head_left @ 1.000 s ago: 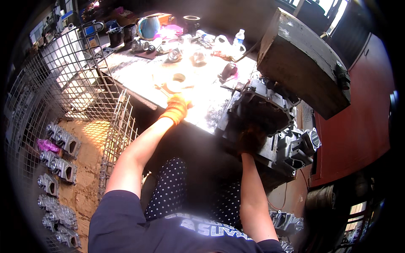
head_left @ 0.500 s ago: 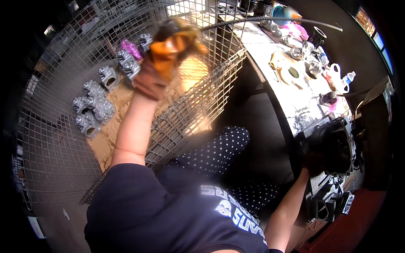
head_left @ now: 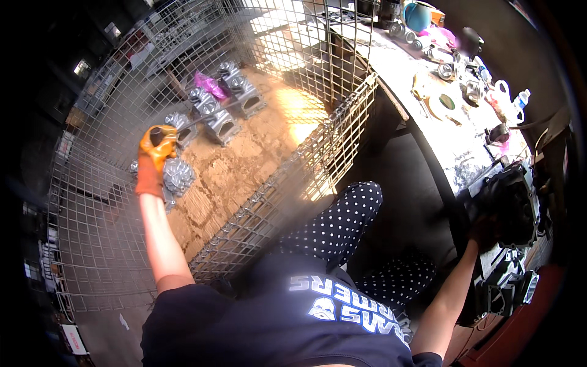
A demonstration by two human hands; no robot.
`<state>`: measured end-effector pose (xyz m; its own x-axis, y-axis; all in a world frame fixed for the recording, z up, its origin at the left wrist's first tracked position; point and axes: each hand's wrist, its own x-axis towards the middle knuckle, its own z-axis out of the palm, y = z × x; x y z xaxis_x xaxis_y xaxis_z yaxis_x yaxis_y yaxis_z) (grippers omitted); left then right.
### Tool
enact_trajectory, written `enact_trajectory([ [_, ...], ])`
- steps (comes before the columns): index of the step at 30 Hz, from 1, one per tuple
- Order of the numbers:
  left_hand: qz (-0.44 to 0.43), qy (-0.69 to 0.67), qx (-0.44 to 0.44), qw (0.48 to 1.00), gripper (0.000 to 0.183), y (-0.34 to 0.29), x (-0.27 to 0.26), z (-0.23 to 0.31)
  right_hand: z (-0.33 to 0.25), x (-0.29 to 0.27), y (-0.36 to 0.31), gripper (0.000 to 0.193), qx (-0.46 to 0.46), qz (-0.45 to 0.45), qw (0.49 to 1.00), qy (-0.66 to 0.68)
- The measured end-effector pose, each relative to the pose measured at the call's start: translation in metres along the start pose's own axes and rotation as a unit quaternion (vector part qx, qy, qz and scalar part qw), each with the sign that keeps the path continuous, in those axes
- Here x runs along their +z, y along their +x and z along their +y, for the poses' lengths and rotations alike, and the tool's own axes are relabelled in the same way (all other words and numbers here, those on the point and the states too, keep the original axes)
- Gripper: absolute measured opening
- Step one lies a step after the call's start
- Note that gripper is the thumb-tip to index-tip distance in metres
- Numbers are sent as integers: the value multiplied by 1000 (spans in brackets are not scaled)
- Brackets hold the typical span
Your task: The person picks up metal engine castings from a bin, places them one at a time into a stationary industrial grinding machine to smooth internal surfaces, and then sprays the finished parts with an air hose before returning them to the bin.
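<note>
My left hand (head_left: 160,144), in an orange glove, is closed around a thin metal rod (head_left: 211,114) inside a wire mesh cage. The rod's dark, rounded end shows at the top of the fist, and its length slants over the silver metal castings. One ribbed, rounded casting (head_left: 178,176) lies just beside the glove; another casting with an oval opening (head_left: 221,130) sits under the rod. On the right, my right hand (head_left: 485,230) is in deep shadow at the lower left of a large dark metal housing (head_left: 513,205). Its fingers are hidden there.
The cage's mesh side wall (head_left: 293,174) stands between my left arm and my knees. Brown cardboard (head_left: 257,144) lines the cage floor, with pink plastic (head_left: 209,84) among castings. Small metal parts and bottles crowd the bench (head_left: 455,137). Another casting (head_left: 504,287) sits below the housing.
My left hand has swung down and left with the rod, from high over the cage to beside the left castings. The view has shifted a little; my right hand stays at the housing.
</note>
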<state>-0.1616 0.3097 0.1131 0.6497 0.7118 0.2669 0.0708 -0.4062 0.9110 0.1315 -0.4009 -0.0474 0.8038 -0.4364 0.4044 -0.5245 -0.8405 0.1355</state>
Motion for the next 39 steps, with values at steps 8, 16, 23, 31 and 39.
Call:
enact_trajectory([
  [8,23,276,-46,960,30,138,46,-142,3,28,9,41,-31,64,997,-3],
  [16,0,399,-40,916,46,156,91,-111,7,20,8,42,-4,9,1000,19],
  [23,-14,467,86,880,39,165,114,-42,-5,-6,-1,44,-19,5,1000,18],
  [31,9,516,72,854,47,200,136,6,3,16,5,45,-37,30,999,-8],
  [39,-45,436,122,891,41,236,121,63,16,31,5,47,-4,24,999,-40],
])
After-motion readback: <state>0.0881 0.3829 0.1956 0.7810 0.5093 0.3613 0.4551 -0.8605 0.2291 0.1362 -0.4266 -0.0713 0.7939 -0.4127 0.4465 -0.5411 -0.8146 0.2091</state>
